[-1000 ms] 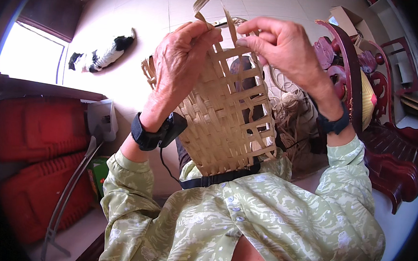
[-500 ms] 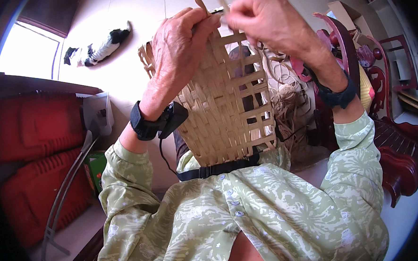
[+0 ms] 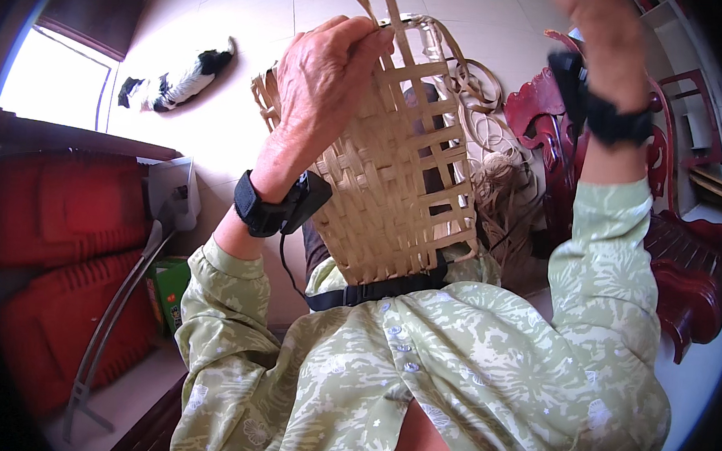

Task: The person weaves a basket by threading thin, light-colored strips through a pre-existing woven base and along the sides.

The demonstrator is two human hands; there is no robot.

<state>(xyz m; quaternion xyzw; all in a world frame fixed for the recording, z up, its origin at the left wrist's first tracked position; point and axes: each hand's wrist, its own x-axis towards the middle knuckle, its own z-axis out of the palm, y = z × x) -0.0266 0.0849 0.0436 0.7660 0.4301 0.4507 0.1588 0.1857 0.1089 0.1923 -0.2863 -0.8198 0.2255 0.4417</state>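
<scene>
A tan woven basket [image 3: 379, 194] leans against my lap, tightly woven on its left and middle, with open square gaps along its right side. My left hand [image 3: 323, 85] is closed on its far upper edge, thumb and fingers pinched there. Beside those fingertips a flat weaving strip [image 3: 397, 27] rises out of the basket's top toward the picture's upper edge. My right hand [image 3: 604, 30] is raised at the upper right, apart from the basket. It is blurred and its fingers are cut off, so I cannot see whether it holds anything.
A heap of loose tan strips [image 3: 495, 163] lies right of the basket. Farther right stands dark red carved wooden furniture [image 3: 686, 251]. Red cushions or seats [image 3: 68, 210] and a grey metal frame [image 3: 119, 319] are at left. A black-and-white animal [image 3: 177, 81] lies on the floor.
My right hand has swung away from beside my left hand, up and to the right. A strip now stands taut above the basket. My left hand keeps its hold, shifted slightly right.
</scene>
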